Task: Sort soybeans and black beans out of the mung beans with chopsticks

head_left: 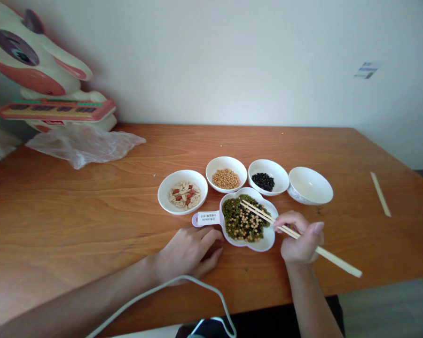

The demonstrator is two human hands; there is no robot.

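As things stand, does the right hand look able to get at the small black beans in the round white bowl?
Likely yes: the right hand holds pale wooden chopsticks over the white, purple-rimmed flower-shaped dish just in front of the black beans, and nothing covers their open bowl.

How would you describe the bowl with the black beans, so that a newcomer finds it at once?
On the wooden table, four white bowls form a curved row beyond the flower-shaped dish. Take the third bowl from the left. Of the four, only this one holds black beans; its left neighbour holds tan beans, its right neighbour shows no contents.
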